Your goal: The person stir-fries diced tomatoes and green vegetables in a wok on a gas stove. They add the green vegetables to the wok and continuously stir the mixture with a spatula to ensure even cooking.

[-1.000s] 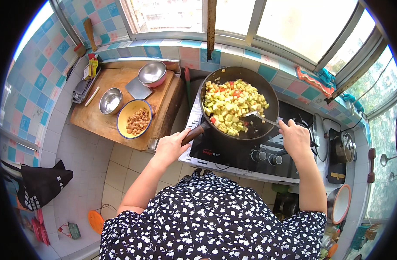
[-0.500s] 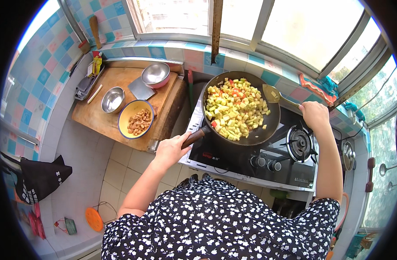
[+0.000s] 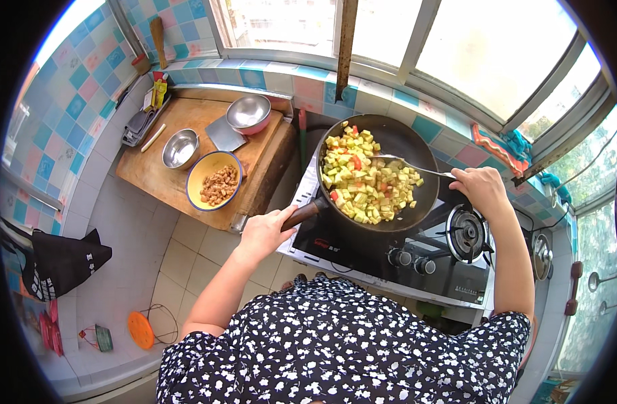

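Note:
My left hand (image 3: 262, 236) is closed round the dark handle of a deep frying pan (image 3: 421, 145) on the stove's left side. Diced green-yellow vegetables (image 3: 362, 176) with a few red pieces fill the pan's left and lower part. From the right, my right hand (image 3: 480, 188) grips a metal spatula (image 3: 423, 167). Its blade lies in among the dice near the pan's middle and is partly hidden.
A black gas stove (image 3: 362, 249) has a bare burner (image 3: 467, 233) right of the pan. On the wooden board (image 3: 143, 175) at left stand a yellow bowl (image 3: 195, 176) of browned meat pieces, two metal bowls and a cleaver (image 3: 222, 137). An orange cloth (image 3: 498, 151) lies on the sill.
The spatula has moved left from the pan's right rim into the dice, and my right hand has come slightly left and down. The dice have shifted away from the far side. My left hand keeps its grip.

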`<state>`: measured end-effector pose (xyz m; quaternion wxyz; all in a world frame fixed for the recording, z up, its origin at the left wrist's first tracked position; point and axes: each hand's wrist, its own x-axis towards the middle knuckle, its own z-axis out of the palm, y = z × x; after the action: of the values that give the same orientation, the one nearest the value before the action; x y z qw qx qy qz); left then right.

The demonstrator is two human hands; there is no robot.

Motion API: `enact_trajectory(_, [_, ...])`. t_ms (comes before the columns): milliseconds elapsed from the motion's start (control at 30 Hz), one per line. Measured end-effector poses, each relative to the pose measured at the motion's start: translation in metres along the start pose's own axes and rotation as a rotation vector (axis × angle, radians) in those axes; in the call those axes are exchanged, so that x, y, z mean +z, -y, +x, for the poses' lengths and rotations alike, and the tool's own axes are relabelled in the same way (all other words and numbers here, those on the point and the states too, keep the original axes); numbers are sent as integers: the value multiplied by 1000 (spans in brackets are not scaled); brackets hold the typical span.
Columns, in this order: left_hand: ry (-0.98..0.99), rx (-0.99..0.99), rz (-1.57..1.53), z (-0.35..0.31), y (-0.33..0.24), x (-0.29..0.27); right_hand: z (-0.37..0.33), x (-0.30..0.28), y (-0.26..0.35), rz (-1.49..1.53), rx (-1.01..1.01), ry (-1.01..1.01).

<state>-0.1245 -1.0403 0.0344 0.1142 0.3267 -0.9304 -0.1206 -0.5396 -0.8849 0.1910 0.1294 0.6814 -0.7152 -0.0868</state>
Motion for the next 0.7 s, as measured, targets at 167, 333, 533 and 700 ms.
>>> enact_trajectory(167, [1,-6,-5,0,-1,0,31,1,-47,-24,113,6])
enact_trajectory(333, [12,-8,-3,4,-6,-4,84,58,-44,58,118,98])
enact_trajectory(533, [-3,-16,-2,-1,-4,-4,81,38,0,97,-106,136])
enact_trajectory(700, [35,-43,9,1,-1,-1,30,15,19,-77,-118,115])
